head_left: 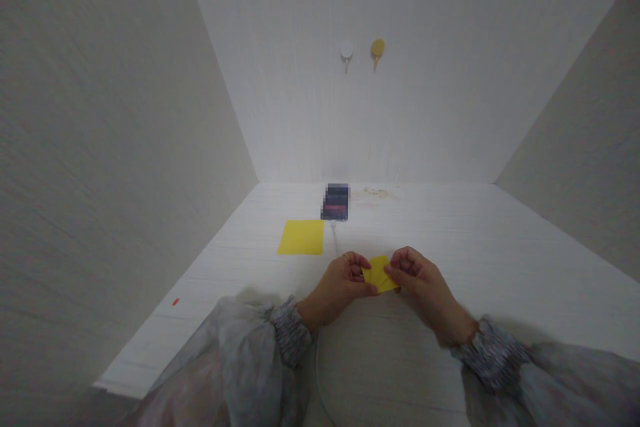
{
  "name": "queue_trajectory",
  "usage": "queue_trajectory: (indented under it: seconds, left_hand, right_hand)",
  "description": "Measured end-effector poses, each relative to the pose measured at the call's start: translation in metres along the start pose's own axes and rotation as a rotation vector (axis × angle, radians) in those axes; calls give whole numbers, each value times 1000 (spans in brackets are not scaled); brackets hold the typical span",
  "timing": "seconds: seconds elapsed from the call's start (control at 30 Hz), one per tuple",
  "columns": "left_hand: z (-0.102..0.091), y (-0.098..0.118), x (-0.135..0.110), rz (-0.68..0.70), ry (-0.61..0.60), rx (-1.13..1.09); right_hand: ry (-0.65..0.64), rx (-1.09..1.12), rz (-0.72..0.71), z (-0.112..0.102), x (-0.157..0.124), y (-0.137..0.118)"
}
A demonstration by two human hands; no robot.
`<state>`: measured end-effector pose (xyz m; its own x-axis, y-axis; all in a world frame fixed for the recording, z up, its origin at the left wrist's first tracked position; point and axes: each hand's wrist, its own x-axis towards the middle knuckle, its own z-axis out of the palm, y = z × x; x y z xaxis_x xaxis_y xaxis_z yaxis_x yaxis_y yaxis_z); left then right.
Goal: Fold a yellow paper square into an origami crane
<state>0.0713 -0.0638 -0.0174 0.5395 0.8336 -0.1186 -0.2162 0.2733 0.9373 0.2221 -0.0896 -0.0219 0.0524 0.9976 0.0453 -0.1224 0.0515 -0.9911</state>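
A small folded piece of yellow paper [379, 272] is held between my two hands, low over the white tabletop. My left hand [345, 283] pinches its left side, with the thumb along the lower edge. On the right, my right hand [417, 280] grips the paper between thumb and fingers. Crease lines show on its face. Left of my hands, a flat sheet of yellow paper [301, 237] lies on the table. Parts of my fingers behind the folded paper are hidden.
A phone [336, 202], blurred out, lies near the back wall with a white cable [317, 373] running toward me. A small red-orange object [175, 301] sits at the left edge. White [347, 51] and yellow [378, 48] hooks are on the back wall. Side walls enclose the table.
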Motion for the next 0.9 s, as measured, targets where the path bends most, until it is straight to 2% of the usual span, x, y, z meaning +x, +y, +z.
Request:
queue_trajectory:
  seconds: [0.2, 0.53, 0.77, 0.9]
  left_hand:
    - [-2, -2, 1, -1, 36, 16]
    - [-4, -5, 1, -68, 28, 49]
    - [-6, -4, 1, -63, -7, 67]
    - [-7, -6, 2, -71, -16, 90]
  right_hand:
    - [-172, 6, 45, 1, 2, 4]
    - [-329, -25, 85, -6, 3, 2]
    - [-351, -48, 115, -11, 4, -4]
    - [-289, -87, 147, -10, 5, -7]
